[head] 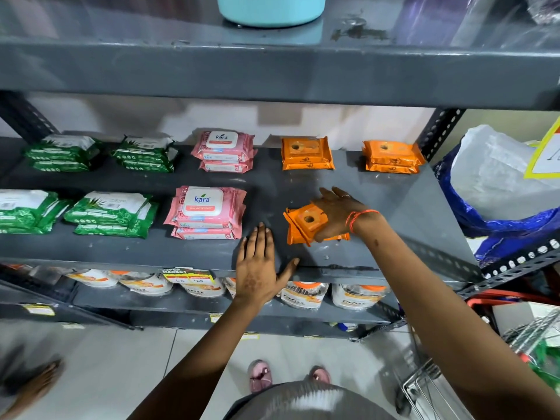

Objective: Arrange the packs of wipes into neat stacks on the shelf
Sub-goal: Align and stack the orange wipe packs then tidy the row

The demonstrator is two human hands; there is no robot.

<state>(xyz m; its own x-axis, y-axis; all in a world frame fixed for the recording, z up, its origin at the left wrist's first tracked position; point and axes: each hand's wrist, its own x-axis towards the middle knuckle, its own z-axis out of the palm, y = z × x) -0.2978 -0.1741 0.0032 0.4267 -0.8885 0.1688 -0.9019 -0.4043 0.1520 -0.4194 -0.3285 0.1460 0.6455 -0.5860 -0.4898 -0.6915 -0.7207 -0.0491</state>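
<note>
Left hand (pixel 257 265) is flat and open on the shelf (pixel 403 207) edge, holding nothing, while the right hand (pixel 338 212) clamps the skewed top orange pack (pixel 304 221) of the front stack. I'd twist it square, corners matching the pack underneath, then let go gently.

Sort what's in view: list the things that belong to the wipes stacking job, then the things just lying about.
Job: orange packs under the right hand; back orange stacks; pink stacks; green stacks; shelf.

Lying about: turquoise tub; pouches below; blue sack; wire basket.
</note>
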